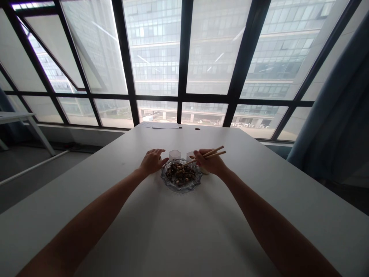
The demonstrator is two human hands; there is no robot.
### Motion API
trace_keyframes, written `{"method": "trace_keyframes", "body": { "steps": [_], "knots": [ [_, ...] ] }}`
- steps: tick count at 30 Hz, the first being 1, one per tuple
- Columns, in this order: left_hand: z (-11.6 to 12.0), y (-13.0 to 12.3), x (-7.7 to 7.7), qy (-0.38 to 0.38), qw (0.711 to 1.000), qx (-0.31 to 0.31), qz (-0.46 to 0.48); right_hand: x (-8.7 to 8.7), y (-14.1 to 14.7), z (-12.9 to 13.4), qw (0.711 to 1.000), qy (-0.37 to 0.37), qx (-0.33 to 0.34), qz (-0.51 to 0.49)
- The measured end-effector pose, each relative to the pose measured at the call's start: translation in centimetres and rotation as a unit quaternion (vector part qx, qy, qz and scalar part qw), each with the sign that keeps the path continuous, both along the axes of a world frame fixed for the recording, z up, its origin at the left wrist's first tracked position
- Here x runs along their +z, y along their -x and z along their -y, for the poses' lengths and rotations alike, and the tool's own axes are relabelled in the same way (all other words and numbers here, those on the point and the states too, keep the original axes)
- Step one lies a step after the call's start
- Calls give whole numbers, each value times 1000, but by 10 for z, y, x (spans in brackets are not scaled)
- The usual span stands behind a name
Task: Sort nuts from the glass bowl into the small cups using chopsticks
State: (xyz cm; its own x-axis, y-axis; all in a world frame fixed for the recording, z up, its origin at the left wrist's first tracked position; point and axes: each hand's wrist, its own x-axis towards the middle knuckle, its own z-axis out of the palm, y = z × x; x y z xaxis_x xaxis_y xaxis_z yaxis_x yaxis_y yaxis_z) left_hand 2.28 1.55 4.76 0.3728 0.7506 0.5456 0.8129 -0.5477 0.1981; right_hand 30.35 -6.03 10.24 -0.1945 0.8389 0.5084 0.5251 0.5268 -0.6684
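Note:
A clear glass plate with a scalloped rim (181, 189) rests on the white table, heaped with a dark mix of small pieces and paler nut-like bits (180, 174). My right hand (211, 161) grips a pair of wooden chopsticks (213, 153), whose tips point down into the heap. At the plate's left edge is my left hand (152, 161), its fingers spread and holding nothing. Behind the plate stand a small clear cup (174, 154) and a second clear cup (189, 156), the latter partly hidden by my right hand. Something pale under that hand is mostly covered.
The white table (121, 215) stretches away to large dark-framed windows (213, 46). Sheets of paper (161, 125) lie at its far edge near two dark round holes. A blue curtain (331, 104) hangs on the right, and another white table (17, 116) stands at left.

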Motion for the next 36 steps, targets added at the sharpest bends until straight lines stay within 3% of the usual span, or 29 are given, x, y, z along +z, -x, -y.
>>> {"method": "trace_keyframes", "body": {
  "steps": [4,8,14,22,30,36],
  "knots": [
    [7,30,-24,-31,997,42,60,9,-6,4,1000,-8,-8,-26],
    [5,37,-39,-10,994,55,96,15,-6,9,999,-6,-6,31],
    [3,32,-44,14,993,32,112,13,-3,8,992,-23,29,117],
    [3,33,-46,17,991,25,129,16,-2,10,987,-14,35,155],
    [3,34,-46,23,989,20,142,17,-8,8,998,21,27,45],
    [-3,35,-51,30,982,15,186,14,-14,-2,989,75,-22,-125]
  ]
}}
